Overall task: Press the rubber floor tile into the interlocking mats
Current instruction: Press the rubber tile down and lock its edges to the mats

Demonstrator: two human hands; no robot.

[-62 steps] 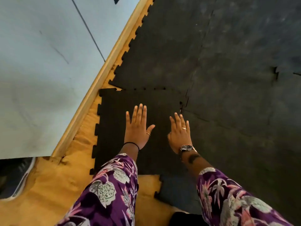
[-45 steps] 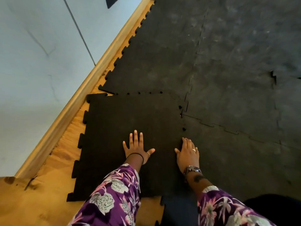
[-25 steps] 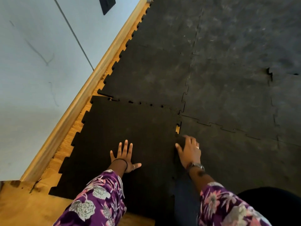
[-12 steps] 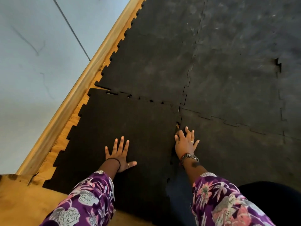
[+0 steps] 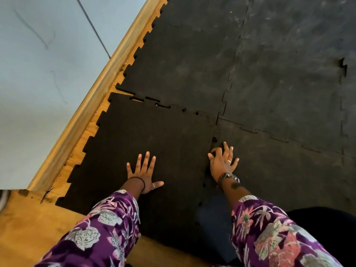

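A black rubber floor tile (image 5: pixel 154 135) with toothed edges lies on the wooden floor, next to the laid grey interlocking mats (image 5: pixel 269 83). Its far edge partly overlaps the mat beyond, with small gaps along that seam. My left hand (image 5: pixel 143 173) rests flat on the tile, fingers spread, holding nothing. My right hand (image 5: pixel 222 160) lies palm down on the seam at the tile's right edge, fingers spread over the joint with the mat to the right.
A wooden skirting board (image 5: pixel 92 105) runs diagonally along the pale wall (image 5: pixel 42 74) on the left. Bare wooden floor (image 5: pixel 28 224) shows at the lower left. A lifted mat joint (image 5: pixel 343 66) sits at the far right.
The tile has slid to the right and closed up against the right-hand mat. My right hand moved along that seam and now lies flat on it. My left hand stayed flat on the tile.
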